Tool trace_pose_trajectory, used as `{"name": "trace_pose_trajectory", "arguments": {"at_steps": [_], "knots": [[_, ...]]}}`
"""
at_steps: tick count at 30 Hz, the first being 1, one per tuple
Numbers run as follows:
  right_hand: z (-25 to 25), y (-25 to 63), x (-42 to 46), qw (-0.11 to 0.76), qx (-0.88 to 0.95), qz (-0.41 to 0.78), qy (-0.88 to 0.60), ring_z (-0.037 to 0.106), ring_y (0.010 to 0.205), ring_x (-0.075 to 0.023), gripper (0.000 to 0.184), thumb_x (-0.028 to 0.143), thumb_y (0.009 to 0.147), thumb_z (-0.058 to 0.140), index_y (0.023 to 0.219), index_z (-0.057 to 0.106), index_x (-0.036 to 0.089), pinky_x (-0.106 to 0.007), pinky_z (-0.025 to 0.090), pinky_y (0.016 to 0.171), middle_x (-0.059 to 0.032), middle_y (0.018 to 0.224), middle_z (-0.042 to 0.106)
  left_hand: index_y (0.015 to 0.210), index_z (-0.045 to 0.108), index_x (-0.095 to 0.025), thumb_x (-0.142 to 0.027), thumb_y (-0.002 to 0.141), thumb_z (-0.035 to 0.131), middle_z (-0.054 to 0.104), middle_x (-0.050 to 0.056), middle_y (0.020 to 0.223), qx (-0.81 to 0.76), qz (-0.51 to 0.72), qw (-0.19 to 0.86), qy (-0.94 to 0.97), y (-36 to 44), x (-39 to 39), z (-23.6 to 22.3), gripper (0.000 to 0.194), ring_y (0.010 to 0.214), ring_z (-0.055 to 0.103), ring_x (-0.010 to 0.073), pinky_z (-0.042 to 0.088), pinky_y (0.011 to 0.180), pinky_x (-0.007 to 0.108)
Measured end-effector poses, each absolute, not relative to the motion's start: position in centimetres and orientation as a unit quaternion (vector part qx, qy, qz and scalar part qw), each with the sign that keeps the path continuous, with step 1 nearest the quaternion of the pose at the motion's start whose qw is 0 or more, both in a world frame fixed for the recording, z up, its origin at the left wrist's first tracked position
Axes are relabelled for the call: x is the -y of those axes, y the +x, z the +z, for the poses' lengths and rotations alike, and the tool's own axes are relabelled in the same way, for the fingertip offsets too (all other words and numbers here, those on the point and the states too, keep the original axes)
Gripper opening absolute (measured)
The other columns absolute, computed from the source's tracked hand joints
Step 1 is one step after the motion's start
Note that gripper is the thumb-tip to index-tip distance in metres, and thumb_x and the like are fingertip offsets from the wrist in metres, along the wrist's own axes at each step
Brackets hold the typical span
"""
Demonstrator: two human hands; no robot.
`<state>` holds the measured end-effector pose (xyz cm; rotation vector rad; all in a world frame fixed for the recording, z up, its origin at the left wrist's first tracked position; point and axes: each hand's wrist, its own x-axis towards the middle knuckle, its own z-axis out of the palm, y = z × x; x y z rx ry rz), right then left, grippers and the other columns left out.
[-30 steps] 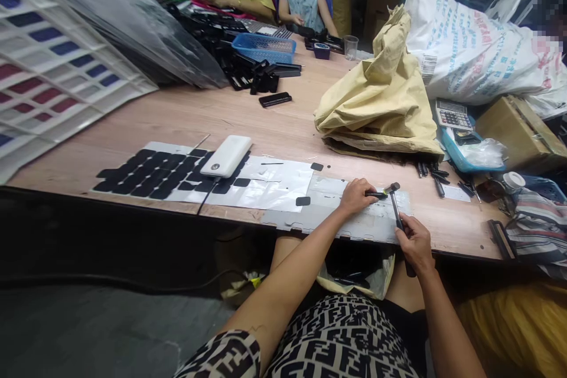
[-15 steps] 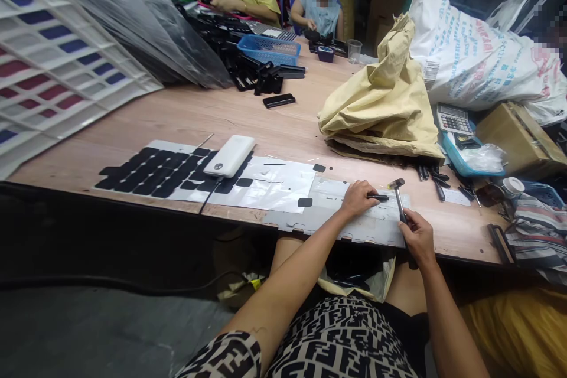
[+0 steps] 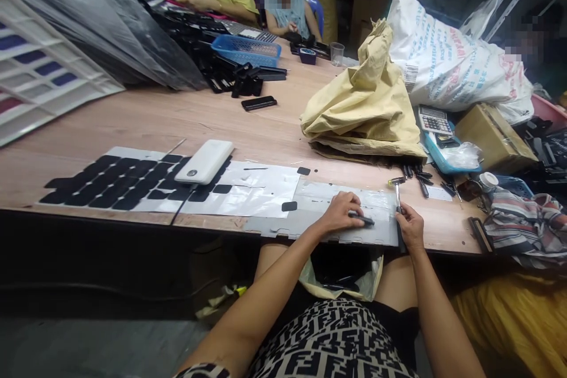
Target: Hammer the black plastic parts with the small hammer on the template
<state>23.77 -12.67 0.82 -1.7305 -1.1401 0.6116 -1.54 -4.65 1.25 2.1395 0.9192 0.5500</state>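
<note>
My left hand (image 3: 340,213) pinches a small black rod-like part (image 3: 364,220) flat against a grey metal plate (image 3: 310,225) at the table's near edge. My right hand (image 3: 410,228) grips the handle of a small hammer (image 3: 397,188), whose head is lifted just beyond the plate, to the right of the black part. More black rod-like parts (image 3: 419,177) lie on the table behind the hammer. A plastic bag (image 3: 341,274) holding dark pieces rests on my lap under the table edge.
A white power bank (image 3: 204,161) sits on sheets of black pads (image 3: 110,182) to the left. A yellow sack (image 3: 365,109), a white sack (image 3: 447,62), a calculator (image 3: 434,121) and a cardboard box (image 3: 494,137) crowd the right. Other people sit at the far end near a blue basket (image 3: 245,50).
My left hand has drawn the black part back toward the table edge. The hammer head has moved off it to the right and away from me. The camera turned right.
</note>
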Motion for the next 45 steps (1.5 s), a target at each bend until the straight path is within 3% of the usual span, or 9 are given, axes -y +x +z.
{"name": "trace_pose_trajectory", "arguments": {"at_steps": [8, 11, 14, 17, 24, 31, 39, 45], "knots": [[0.9, 23.5, 12.7, 0.468, 0.468, 0.235, -0.712, 0.047, 0.062, -0.0116, 0.053, 0.037, 0.072, 0.065, 0.118, 0.072, 0.012, -0.025, 0.044, 0.062, -0.0012, 0.079, 0.063, 0.086, 0.077, -0.028, -0.03, 0.062, 0.088, 0.046, 0.003, 0.148, -0.326, 0.202, 0.301, 0.873, -5.1, 12.9, 0.7, 0.026, 0.139, 0.032, 0.035, 0.025, 0.116, 0.052], [0.9, 23.5, 12.8, 0.462, 0.475, 0.223, -0.715, 0.046, 0.06, -0.0111, 0.052, 0.037, 0.073, 0.064, 0.118, 0.072, 0.012, -0.025, 0.044, 0.061, -0.0006, 0.077, 0.062, 0.09, 0.076, -0.027, -0.036, 0.062, 0.087, 0.053, 0.005, 0.14, -0.334, 0.227, 0.305, 0.862, -4.5, 12.8, 1.0, 0.032, 0.132, 0.04, 0.0334, 0.032, 0.111, 0.051], [0.8, 23.5, 12.9, 0.46, 0.483, 0.217, -0.713, 0.047, 0.06, -0.0112, 0.05, 0.037, 0.074, 0.064, 0.117, 0.072, 0.012, -0.024, 0.044, 0.062, -0.001, 0.078, 0.063, 0.093, 0.074, -0.025, -0.036, 0.073, 0.079, 0.066, 0.005, 0.115, -0.366, 0.28, 0.328, 0.825, -2.5, 10.1, 1.8, 0.023, 0.113, 0.054, 0.0257, 0.043, 0.1, 0.043], [0.8, 23.4, 12.8, 0.459, 0.481, 0.217, -0.715, 0.046, 0.059, -0.0109, 0.052, 0.038, 0.074, 0.064, 0.118, 0.071, 0.012, -0.024, 0.044, 0.06, -0.0012, 0.079, 0.063, 0.098, 0.072, -0.022, -0.036, 0.084, 0.068, 0.069, 0.005, 0.098, -0.409, 0.32, 0.346, 0.781, 1.1, 5.6, 2.5, 0.021, 0.098, 0.06, 0.0209, 0.047, 0.091, 0.037], [0.6, 23.2, 12.8, 0.474, 0.469, 0.22, -0.712, 0.047, 0.058, -0.0113, 0.051, 0.037, 0.074, 0.064, 0.117, 0.072, 0.011, -0.024, 0.045, 0.058, -0.0019, 0.077, 0.061, 0.099, 0.072, -0.019, -0.042, 0.09, 0.057, 0.07, 0.01, 0.101, -0.546, 0.295, 0.312, 0.719, 12.3, -5.7, 3.4, 0.03, 0.098, 0.062, 0.0239, 0.048, 0.083, 0.034], [0.6, 23.0, 13.0, 0.482, 0.46, 0.22, -0.712, 0.047, 0.06, -0.0113, 0.048, 0.035, 0.076, 0.064, 0.116, 0.072, 0.01, -0.025, 0.046, 0.059, -0.0022, 0.077, 0.061, 0.097, 0.072, -0.014, -0.04, 0.088, 0.057, 0.071, 0.018, 0.106, -0.617, 0.199, 0.296, 0.701, 17.0, -8.3, 3.1, 0.031, 0.101, 0.065, 0.0298, 0.046, 0.085, 0.039], [0.9, 23.0, 12.9, 0.487, 0.459, 0.216, -0.711, 0.047, 0.058, -0.0108, 0.049, 0.036, 0.074, 0.064, 0.115, 0.073, 0.01, -0.025, 0.047, 0.059, -0.0028, 0.078, 0.063, 0.095, 0.072, -0.021, -0.036, 0.083, 0.064, 0.069, 0.006, 0.103, -0.511, 0.232, 0.321, 0.763, 10.1, -5.8, 2.9, 0.021, 0.097, 0.063, 0.022, 0.046, 0.079, 0.031], [1.2, 23.0, 12.8, 0.481, 0.458, 0.206, -0.718, 0.045, 0.057, -0.0107, 0.05, 0.037, 0.072, 0.065, 0.114, 0.073, 0.01, -0.024, 0.044, 0.057, -0.0021, 0.077, 0.061, 0.094, 0.072, -0.022, -0.031, 0.08, 0.068, 0.068, 0.003, 0.092, -0.455, 0.233, 0.326, 0.795, 1.6, -0.1, 1.8, 0.017, 0.09, 0.059, 0.0213, 0.046, 0.078, 0.032]]}}
